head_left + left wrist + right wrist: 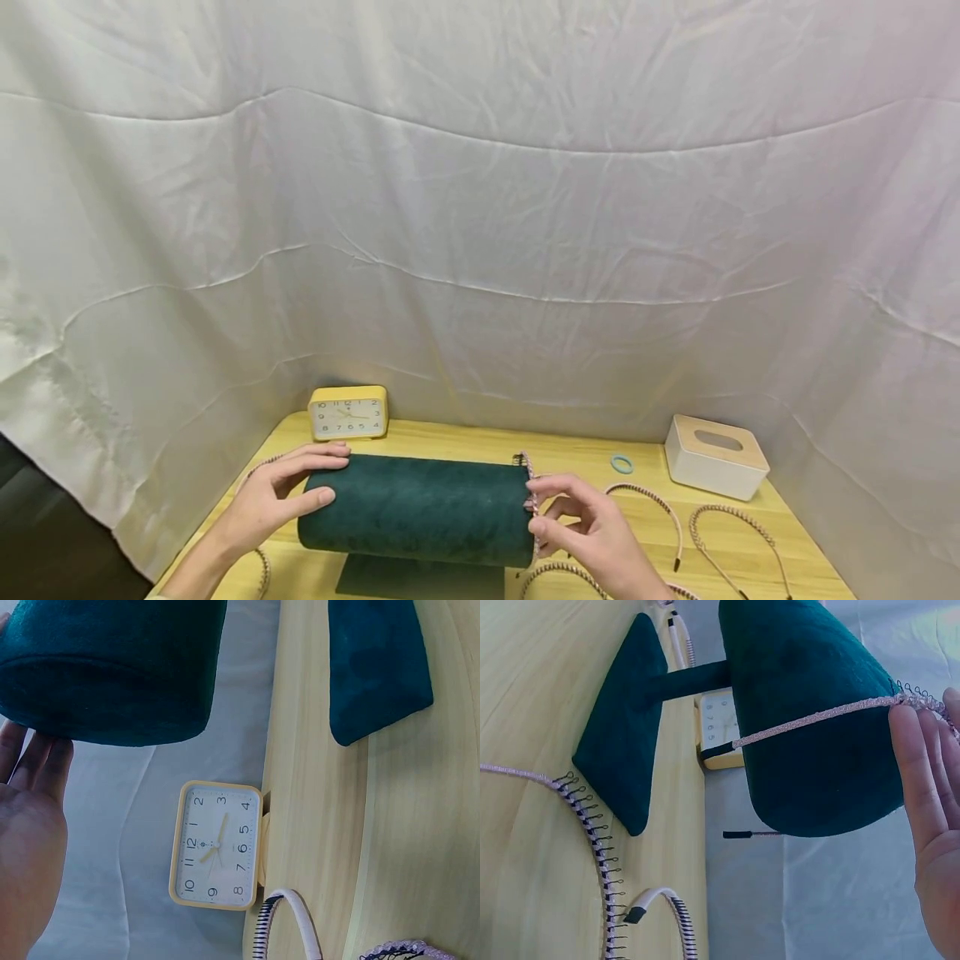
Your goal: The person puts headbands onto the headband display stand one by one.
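A dark green velvet roll [423,508], a headband display stand, lies level on its post over a flat base [626,727]. My left hand [273,492] rests on the roll's left end, fingers extended over the top and thumb on the near side. At the right end my right hand [588,525] pinches a pink beaded headband [817,718] between thumb and fingers. In the right wrist view this headband crosses in front of the roll's end face, one dark tip [718,751] hanging below the roll and small wire loops along its toothed part.
A yellow alarm clock [348,412] stands at the back left, a white tissue box [716,458] at the back right. Near the box lies a blue ring [622,464]. Several headbands, one braided [738,510], lie on the wooden table right of the stand; others lie left.
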`<state>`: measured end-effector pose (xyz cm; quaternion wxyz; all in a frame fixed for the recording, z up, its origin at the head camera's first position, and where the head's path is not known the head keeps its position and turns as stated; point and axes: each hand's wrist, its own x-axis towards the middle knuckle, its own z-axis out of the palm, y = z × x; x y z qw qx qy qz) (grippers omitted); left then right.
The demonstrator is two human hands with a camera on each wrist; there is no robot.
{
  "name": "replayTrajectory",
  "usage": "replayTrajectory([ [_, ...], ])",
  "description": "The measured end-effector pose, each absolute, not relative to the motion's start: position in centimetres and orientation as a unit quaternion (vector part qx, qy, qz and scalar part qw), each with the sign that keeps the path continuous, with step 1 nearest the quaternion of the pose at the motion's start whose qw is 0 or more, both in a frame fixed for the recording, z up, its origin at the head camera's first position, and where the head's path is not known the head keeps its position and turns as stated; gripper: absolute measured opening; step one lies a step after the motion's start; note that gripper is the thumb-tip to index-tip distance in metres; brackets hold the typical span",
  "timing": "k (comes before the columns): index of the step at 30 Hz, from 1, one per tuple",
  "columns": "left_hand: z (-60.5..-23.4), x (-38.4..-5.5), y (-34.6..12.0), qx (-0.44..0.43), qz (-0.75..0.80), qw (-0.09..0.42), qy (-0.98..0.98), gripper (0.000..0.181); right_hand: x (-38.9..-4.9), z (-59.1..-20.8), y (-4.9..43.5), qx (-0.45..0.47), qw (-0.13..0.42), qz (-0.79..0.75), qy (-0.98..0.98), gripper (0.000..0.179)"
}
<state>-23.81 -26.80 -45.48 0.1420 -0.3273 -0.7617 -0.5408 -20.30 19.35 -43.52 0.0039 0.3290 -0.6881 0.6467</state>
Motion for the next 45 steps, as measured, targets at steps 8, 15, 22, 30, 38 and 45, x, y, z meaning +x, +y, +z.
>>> replayTrajectory([
  [8,-45.4,-23.8,-26.8,-0.34,-0.538,0.149,-0.757,0.041,-20.4,-43.5,18.8,0.366,0.031,0.629,-0.685,0.04],
  [15,-45.4,-23.7,-26.8,-0.34,-0.541,0.145,-0.755,0.041,-20.7,-43.7,18.4,0.386,0.044,0.622,-0.68,0.041],
  [22,-45.4,-23.7,-26.8,-0.332,-0.542,0.145,-0.758,0.041,-20.8,-44.1,18.2,0.396,0.062,0.616,-0.678,0.038],
  [30,-45.4,-23.7,-26.8,-0.329,-0.539,0.147,-0.761,0.04,-20.7,-44.7,18.0,0.401,0.131,0.567,-0.708,0.032],
  [38,-45.5,-23.7,-26.8,-0.317,-0.54,0.138,-0.767,0.04,-21.5,-45.3,17.9,0.448,0.238,0.507,-0.697,0.046],
  [45,-45.5,-23.9,-26.8,-0.334,-0.535,0.146,-0.763,0.041,-22.2,-45.4,18.0,0.466,0.249,0.498,-0.688,0.049],
])
